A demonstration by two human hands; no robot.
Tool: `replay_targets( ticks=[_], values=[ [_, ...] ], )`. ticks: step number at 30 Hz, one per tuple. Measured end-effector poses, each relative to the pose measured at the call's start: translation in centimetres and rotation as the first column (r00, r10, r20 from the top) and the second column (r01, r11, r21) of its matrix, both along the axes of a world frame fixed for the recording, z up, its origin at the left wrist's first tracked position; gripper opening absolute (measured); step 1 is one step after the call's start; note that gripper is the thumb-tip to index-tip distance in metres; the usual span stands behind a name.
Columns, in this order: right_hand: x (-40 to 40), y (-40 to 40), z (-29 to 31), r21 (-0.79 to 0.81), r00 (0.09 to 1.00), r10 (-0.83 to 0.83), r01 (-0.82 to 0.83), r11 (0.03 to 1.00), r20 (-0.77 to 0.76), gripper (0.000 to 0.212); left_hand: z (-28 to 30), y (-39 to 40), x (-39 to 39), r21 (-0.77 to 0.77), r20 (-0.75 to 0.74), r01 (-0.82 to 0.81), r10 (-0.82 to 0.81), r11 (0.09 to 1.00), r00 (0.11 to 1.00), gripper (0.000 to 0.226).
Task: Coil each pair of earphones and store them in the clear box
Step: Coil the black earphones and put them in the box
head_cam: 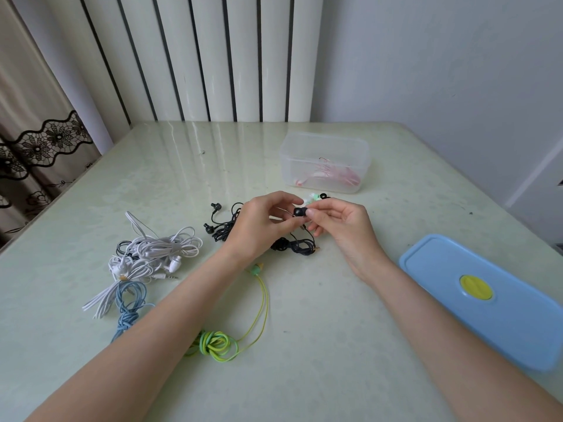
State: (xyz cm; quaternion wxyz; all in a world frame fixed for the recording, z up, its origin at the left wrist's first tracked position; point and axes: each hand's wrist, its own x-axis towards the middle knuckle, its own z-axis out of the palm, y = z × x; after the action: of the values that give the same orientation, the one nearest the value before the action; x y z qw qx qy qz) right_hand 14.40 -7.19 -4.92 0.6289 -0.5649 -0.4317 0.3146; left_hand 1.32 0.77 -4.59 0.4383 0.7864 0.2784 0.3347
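My left hand [262, 222] and my right hand [341, 228] meet over the table's middle and together pinch a black earbud [299, 212]. Its dark cord [297, 246] hangs down in a loose bundle on the table below them. Another black pair [221, 226] lies tangled just left of my left hand. A white tangle [155, 254], a blue cord [131, 306] and a yellow-green coil [217, 345] lie at the near left. The clear box [324, 161] stands behind my hands with pink earphones [327, 176] inside. Mint-green earbuds [315, 197] peek out behind my fingers.
The box's blue lid [487, 300] with a yellow valve lies flat at the right edge of the pale green table [320, 315]. A white radiator and a curtain stand behind the table; a wall runs along the right.
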Motion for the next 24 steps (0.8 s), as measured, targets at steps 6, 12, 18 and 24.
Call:
replay_targets(
  ticks=[6, 12, 18, 24],
  values=[
    [0.15, -0.01, -0.07, 0.015, 1.0, 0.003, -0.003, 1.0, -0.025, 0.013, -0.07, 0.02, -0.08, -0.04, -0.004, 0.026, -0.026, 0.999, 1.0, 0.026],
    [0.19, 0.13, -0.24, 0.016, 1.0, -0.002, 0.002, 1.0, -0.016, 0.012, 0.11, -0.17, -0.09, -0.023, -0.007, 0.057, -0.057, 0.998, 0.998, 0.016],
    [0.0, 0.4, -0.42, -0.033, 0.999, 0.003, -0.001, 0.999, 0.052, 0.021, 0.1, 0.26, -0.11, -0.108, 0.061, -0.056, 0.063, 0.993, 0.996, 0.008],
    [-0.74, 0.1, 0.07, -0.249, 0.915, 0.155, -0.062, 0.967, 0.372, 0.017, 0.18, 0.75, -0.24, -0.091, 0.047, -0.159, 0.164, 0.983, 0.985, 0.014]
  ],
)
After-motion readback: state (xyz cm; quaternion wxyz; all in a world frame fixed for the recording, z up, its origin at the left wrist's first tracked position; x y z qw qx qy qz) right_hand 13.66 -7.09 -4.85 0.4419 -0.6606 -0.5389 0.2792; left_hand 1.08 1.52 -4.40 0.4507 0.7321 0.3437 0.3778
